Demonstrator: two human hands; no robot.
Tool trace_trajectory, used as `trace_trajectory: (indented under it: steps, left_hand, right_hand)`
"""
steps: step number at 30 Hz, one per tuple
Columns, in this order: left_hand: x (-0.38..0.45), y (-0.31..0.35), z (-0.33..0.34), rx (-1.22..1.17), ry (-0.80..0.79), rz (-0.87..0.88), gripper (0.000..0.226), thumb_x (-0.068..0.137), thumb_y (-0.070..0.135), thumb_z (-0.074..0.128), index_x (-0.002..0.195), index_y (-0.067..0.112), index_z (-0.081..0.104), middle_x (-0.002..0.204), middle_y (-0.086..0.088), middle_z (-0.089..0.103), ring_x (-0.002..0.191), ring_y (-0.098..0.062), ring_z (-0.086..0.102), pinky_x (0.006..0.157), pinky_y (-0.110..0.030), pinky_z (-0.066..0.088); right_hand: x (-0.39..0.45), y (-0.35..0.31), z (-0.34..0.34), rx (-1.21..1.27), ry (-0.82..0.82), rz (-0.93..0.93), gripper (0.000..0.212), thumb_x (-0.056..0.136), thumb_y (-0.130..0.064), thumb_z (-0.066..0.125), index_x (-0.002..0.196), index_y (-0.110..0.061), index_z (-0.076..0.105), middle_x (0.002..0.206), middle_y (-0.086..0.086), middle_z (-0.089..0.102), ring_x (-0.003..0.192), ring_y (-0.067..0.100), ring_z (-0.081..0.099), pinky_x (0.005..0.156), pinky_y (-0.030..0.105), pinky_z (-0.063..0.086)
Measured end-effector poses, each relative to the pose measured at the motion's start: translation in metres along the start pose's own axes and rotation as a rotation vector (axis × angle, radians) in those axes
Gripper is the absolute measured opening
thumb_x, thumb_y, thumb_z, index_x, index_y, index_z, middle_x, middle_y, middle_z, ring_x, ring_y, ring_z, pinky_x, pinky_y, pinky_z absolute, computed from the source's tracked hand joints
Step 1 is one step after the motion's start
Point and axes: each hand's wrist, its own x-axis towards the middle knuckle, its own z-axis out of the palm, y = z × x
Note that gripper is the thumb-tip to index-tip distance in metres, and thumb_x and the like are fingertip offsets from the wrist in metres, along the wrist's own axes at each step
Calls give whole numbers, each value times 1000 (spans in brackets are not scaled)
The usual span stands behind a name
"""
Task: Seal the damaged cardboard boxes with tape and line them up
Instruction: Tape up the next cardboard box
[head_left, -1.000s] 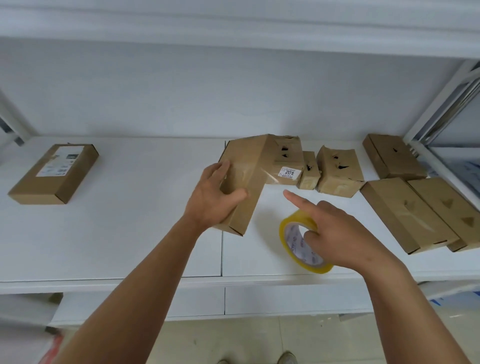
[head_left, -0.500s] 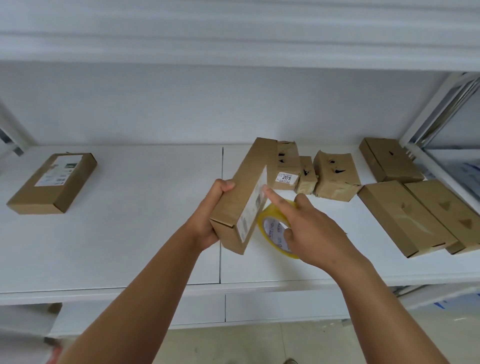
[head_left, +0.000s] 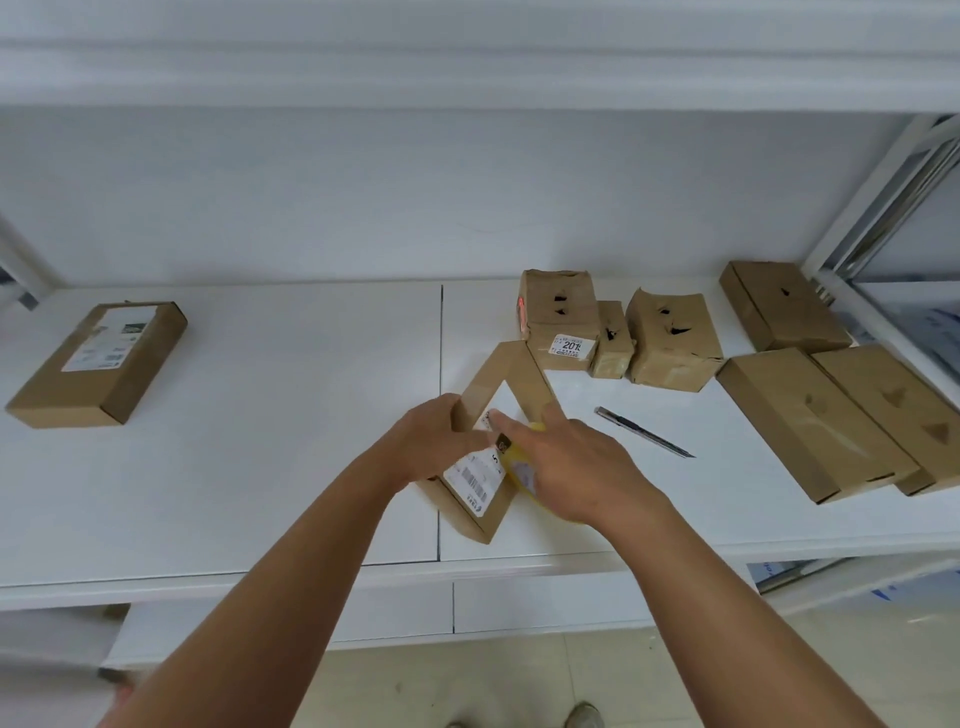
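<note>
A flat brown cardboard box (head_left: 506, 384) with a white shipping label stands tilted on the white shelf (head_left: 260, 457), label side toward me. My left hand (head_left: 434, 441) grips its left edge. My right hand (head_left: 576, 467) holds a yellow roll of tape (head_left: 522, 470) against the box's right side, with a finger stretched across the label face. Most of the roll is hidden under that hand.
Three small torn boxes (head_left: 613, 325) stand behind the held box. Three flat boxes (head_left: 841, 410) with holes lie at the right. A sealed labelled box (head_left: 98, 364) lies far left. A utility knife (head_left: 644, 439) lies right of my hands. A metal upright (head_left: 857, 228) bounds the right side.
The box has been turned and lowered onto the shelf, label now facing me. My right hand brought the tape roll against it. The utility knife has come into view.
</note>
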Motion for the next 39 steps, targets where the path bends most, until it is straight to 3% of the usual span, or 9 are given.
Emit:
trace_trajectory:
  steps: [3,7,11,15,17,22,30,34,39]
  left_hand:
    - [4,-6,0,-11,58,32,34,87,37,69,66,30,43,73,9,59,69,-12,62,54,-21,38]
    - [5,-13,-2,-102,84,13,27,88,35,70,68,24,56,82,6,73,75,-12,72,55,-18,47]
    - [7,-25,-10,-292,146,-52,34,87,30,72,98,-1,63,87,-2,76,79,-20,74,69,-30,55]
    - [9,-29,-22,-592,198,-87,21,86,20,73,99,3,73,94,-15,76,84,-32,74,75,-37,59]
    - [12,-35,-46,-783,288,-100,27,86,17,73,106,-1,72,100,-22,74,91,-37,72,80,-44,60]
    - [4,-60,-101,-1091,85,-105,47,89,25,66,131,4,60,126,-17,66,110,-31,68,76,-39,60]
    - [5,-51,-79,-1499,-32,-46,34,91,24,56,111,2,73,114,-12,72,94,-22,73,73,-37,61]
    - [10,-44,-55,-1649,-105,-85,41,98,27,48,119,-2,66,115,-16,70,100,-28,71,80,-43,60]
    - [14,-29,-13,-1538,-175,-71,38,92,19,46,109,-1,73,116,-20,67,113,-33,60,110,-42,42]
  right_hand:
    - [4,3,5,30,22,7,58,99,-41,44,147,-51,12,132,4,38,108,28,52,70,35,41]
    - [-4,20,12,282,122,54,72,77,-61,37,143,-53,8,103,-7,39,93,22,54,59,30,36]
    - [-20,33,26,729,225,76,79,86,-34,60,151,-48,17,144,-10,43,128,12,45,98,34,44]
    - [-24,32,3,364,318,-34,63,83,-50,35,142,-59,14,101,-8,44,81,18,48,66,33,40]
    - [-30,44,-12,158,320,-30,62,81,-56,24,142,-59,16,94,-8,39,69,18,38,65,31,30]
    - [-45,81,-12,21,120,92,73,89,-23,43,148,-58,17,90,-12,29,71,12,35,59,23,24]
    - [-31,61,-2,211,179,54,87,91,-14,48,142,-67,3,102,-9,33,88,8,40,68,32,45]
    - [-21,43,7,255,147,26,84,91,-17,50,144,-64,4,100,-5,34,91,16,44,72,39,50]
    - [-8,22,14,233,132,2,78,94,-24,53,149,-57,9,96,-6,30,84,13,38,66,33,46]
